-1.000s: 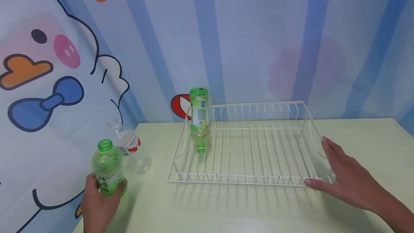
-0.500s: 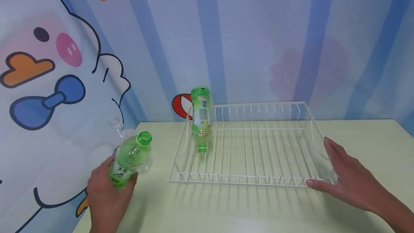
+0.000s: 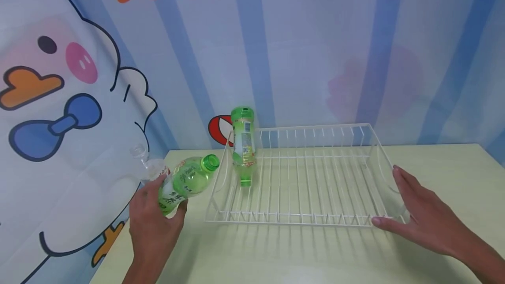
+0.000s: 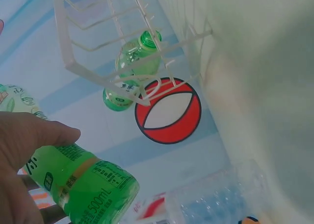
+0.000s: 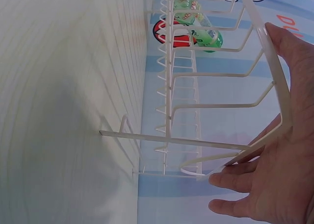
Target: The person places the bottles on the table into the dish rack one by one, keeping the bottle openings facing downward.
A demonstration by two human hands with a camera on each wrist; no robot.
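Note:
My left hand (image 3: 155,218) grips a green plastic bottle (image 3: 189,179) around its lower part. The bottle has no cap and is tilted, its mouth pointing up and to the right, left of the white wire dish rack (image 3: 288,223). In the left wrist view, the base of this bottle (image 4: 105,194) faces the camera. My right hand (image 3: 428,218) touches the rack's right front corner, thumb at the front rail and fingers along the side. Another green bottle (image 3: 244,143) leans neck down in the rack's left end. A clear plastic bottle (image 3: 154,166) stands behind my left hand, partly hidden.
The rack stands on a pale wooden table (image 3: 300,257). A printed cloth (image 3: 300,56) with a cartoon duck and blue stripes hangs behind and along the left side. Bare tabletop shows in front of the rack and to its right.
My left hand has carried the green bottle rightward and tipped it from upright to slanting, its mouth swinging toward the rack. My right hand has stayed at the rack's corner.

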